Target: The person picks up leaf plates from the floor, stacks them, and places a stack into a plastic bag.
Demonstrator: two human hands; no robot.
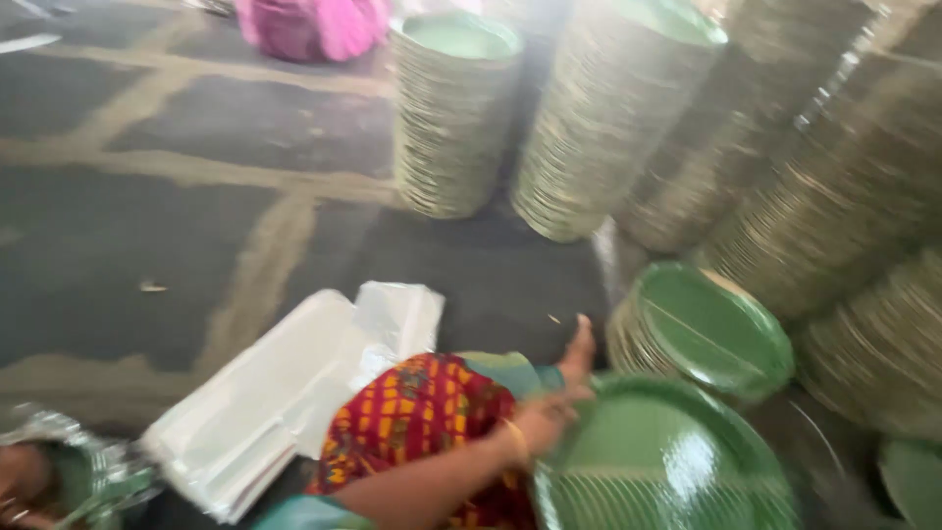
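My right hand (543,420), with a bangle at the wrist, reaches across my red patterned knee (422,412). It grips the left rim of the top green plate (667,461) of a stack at the lower right. My left hand (20,481) shows only partly at the bottom left corner. It lies against a shiny clear-wrapped bundle (88,461) with green inside, and its fingers are blurred. My bare foot (579,348) points away, beside a second stack of green plates (711,329).
Tall leaning stacks of green plates (456,108) (613,108) (844,186) crowd the back and right. A pile of white plastic bags (294,383) lies on the dark floor (147,245) left of my knee. A pink cloth bundle (314,27) sits at the far top.
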